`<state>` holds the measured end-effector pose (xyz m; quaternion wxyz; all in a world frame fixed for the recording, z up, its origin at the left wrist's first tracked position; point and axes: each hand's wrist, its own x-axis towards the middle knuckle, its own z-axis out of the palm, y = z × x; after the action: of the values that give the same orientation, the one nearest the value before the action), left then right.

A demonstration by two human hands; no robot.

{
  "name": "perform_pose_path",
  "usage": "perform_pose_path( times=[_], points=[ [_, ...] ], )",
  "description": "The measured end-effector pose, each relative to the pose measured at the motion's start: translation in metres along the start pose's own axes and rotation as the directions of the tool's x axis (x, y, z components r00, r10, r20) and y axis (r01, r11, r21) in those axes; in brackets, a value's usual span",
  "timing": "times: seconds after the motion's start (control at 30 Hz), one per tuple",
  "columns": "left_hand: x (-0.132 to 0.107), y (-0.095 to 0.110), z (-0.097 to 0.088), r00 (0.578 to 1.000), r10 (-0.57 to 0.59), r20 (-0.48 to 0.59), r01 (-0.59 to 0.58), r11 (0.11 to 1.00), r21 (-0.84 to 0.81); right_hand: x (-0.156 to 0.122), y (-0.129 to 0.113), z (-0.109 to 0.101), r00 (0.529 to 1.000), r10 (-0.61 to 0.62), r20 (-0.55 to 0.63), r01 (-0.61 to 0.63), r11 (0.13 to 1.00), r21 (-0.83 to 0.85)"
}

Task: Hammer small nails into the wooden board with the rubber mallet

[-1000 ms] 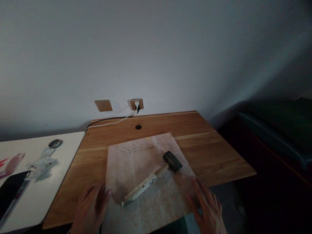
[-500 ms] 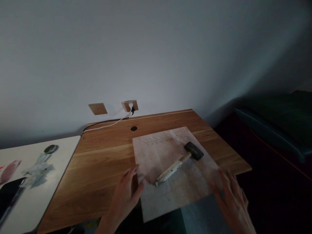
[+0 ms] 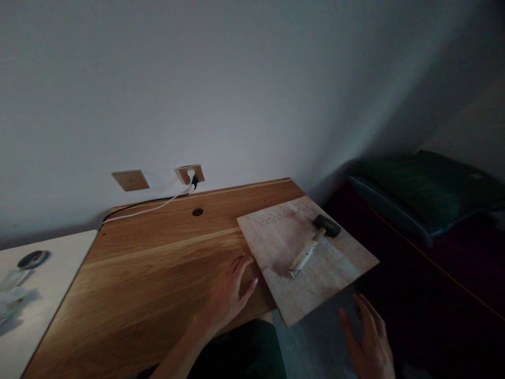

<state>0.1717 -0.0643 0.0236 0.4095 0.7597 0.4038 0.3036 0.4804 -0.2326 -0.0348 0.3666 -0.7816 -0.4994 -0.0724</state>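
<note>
Things on the white desk [image 3: 59, 263] at far left number two in view: one round, dark-rimmed item [image 3: 33, 259] near its far edge and one pale, crumpled bundle [image 3: 11, 305] nearer the person, cut off by the frame. Two wall plates sit just above the wooden desk's [image 3: 165, 273] far edge: the left plate [image 3: 131, 180] and the right plate [image 3: 197, 173], which takes two plugs, one white and one black. Two cables, one black [image 3: 138, 203] and one white [image 3: 145, 212], run to that desk's far left corner. One round dark hole [image 3: 198, 212] lies near the far edge.

Two hands show. The left hand [image 3: 231, 289] is over the wooden desk with loosely spread fingers, grasping nothing; its fingertips are at the board's left edge, though contact cannot be told. One square board [image 3: 272, 247] lies across the desk's right end, jutting past its right and near edges. A row of small marks or nails, too small to count, lines the board's far edge. One hammer [image 3: 303, 258] lies on it, head towards the board's far right corner. The right hand [image 3: 371, 337], thumb and fingers wide apart around nothing, is off the board's near edge. One green cushion [image 3: 430, 195] lies farthest right.
</note>
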Motion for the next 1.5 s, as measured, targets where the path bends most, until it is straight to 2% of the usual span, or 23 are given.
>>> perform_pose_path(
  times=[0.07,0.1,0.17,0.23,0.3,0.37,0.47,0.6,0.73,0.83,0.97,1.0,1.1,1.13,1.17,1.23,1.27,1.3,1.33,1.4,1.43,1.47,1.5],
  points=[
    [-0.011,0.004,-0.007,0.997,-0.080,-0.016,0.071,0.948,-0.312,-0.014,-0.017,0.008,0.997,-0.059,-0.046,0.059,0.998,0.007],
    [-0.016,0.007,-0.012,0.993,-0.120,-0.002,0.103,0.859,-0.502,-0.021,-0.027,0.012,0.993,-0.099,-0.066,0.100,0.995,0.015],
    [-0.029,0.013,-0.023,0.984,-0.173,0.047,0.138,0.568,-0.811,-0.033,-0.049,0.019,0.978,-0.188,-0.089,0.194,0.979,0.060],
    [-0.042,0.017,-0.035,0.980,-0.186,0.067,0.123,0.310,-0.943,-0.040,-0.072,0.025,0.957,-0.278,-0.081,0.287,0.947,0.145],
    [-0.056,0.017,-0.045,0.983,-0.179,0.044,0.080,0.195,-0.978,-0.042,-0.093,0.029,0.928,-0.372,-0.030,0.366,0.893,0.262],
    [-0.069,0.016,-0.053,0.985,-0.169,0.016,0.047,0.183,-0.982,-0.040,-0.113,0.031,0.895,-0.445,0.014,0.412,0.839,0.355],
    [-0.085,0.014,-0.062,0.984,-0.178,-0.009,0.033,0.234,-0.972,-0.035,-0.143,0.032,0.872,-0.489,0.026,0.432,0.794,0.427],
    [-0.099,0.017,-0.071,0.983,-0.183,-0.029,0.011,0.212,-0.977,-0.028,-0.184,0.033,0.878,-0.462,0.124,0.350,0.798,0.491],
    [-0.109,0.021,-0.080,0.984,-0.177,-0.023,0.007,0.166,-0.986,-0.025,-0.215,0.034,0.823,-0.495,0.277,0.261,0.764,0.590],
    [-0.115,0.021,-0.086,0.980,-0.198,-0.018,0.016,0.170,-0.985,-0.027,-0.231,0.034,0.777,-0.552,0.302,0.230,0.696,0.680],
    [-0.121,0.019,-0.091,0.977,-0.213,-0.019,0.024,0.198,-0.980,-0.028,-0.249,0.035,0.730,-0.619,0.288,0.334,0.691,0.641],
    [-0.122,0.018,-0.092,0.977,-0.212,-0.016,0.024,0.186,-0.982,-0.026,-0.253,0.036,0.702,-0.655,0.280,0.394,0.685,0.613],
    [-0.126,0.017,-0.093,0.974,-0.227,-0.001,0.040,0.174,-0.984,-0.018,-0.262,0.042,0.572,-0.763,0.300,0.560,0.631,0.537],
    [-0.127,0.016,-0.093,0.971,-0.239,0.002,0.048,0.188,-0.981,-0.015,-0.264,0.045,0.577,-0.754,0.315,0.574,0.648,0.501],
    [-0.129,0.016,-0.092,0.968,-0.251,0.000,0.053,0.203,-0.978,-0.012,-0.265,0.047,0.625,-0.710,0.325,0.558,0.697,0.451],
    [-0.130,0.015,-0.092,0.964,-0.267,-0.006,0.053,0.212,-0.976,-0.009,-0.265,0.052,0.775,-0.557,0.298,0.458,0.821,0.343],
    [-0.131,0.014,-0.092,0.963,-0.269,-0.008,0.049,0.205,-0.978,-0.010,-0.265,0.053,0.820,-0.502,0.274,0.418,0.853,0.314],
    [-0.131,0.013,-0.092,0.963,-0.269,-0.007,0.047,0.194,-0.980,-0.011,-0.264,0.054,0.820,-0.506,0.266,0.421,0.850,0.317],
    [-0.132,0.012,-0.092,0.963,-0.270,-0.003,0.049,0.184,-0.982,-0.014,-0.263,0.054,0.771,-0.571,0.283,0.471,0.810,0.349],
    [-0.133,0.010,-0.093,0.962,-0.275,0.001,0.051,0.174,-0.983,-0.017,-0.259,0.056,0.628,-0.708,0.323,0.571,0.701,0.427],
    [-0.133,0.009,-0.093,0.962,-0.272,0.000,0.048,0.171,-0.984,-0.016,-0.256,0.057,0.600,-0.728,0.332,0.585,0.682,0.438],
    [-0.134,0.009,-0.093,0.964,-0.267,-0.002,0.044,0.167,-0.985,-0.014,-0.252,0.058,0.641,-0.691,0.335,0.559,0.719,0.413],
    [-0.134,0.009,-0.093,0.966,-0.258,-0.004,0.040,0.162,-0.986,-0.010,-0.247,0.058,0.732,-0.600,0.322,0.491,0.793,0.360]
  ],
)
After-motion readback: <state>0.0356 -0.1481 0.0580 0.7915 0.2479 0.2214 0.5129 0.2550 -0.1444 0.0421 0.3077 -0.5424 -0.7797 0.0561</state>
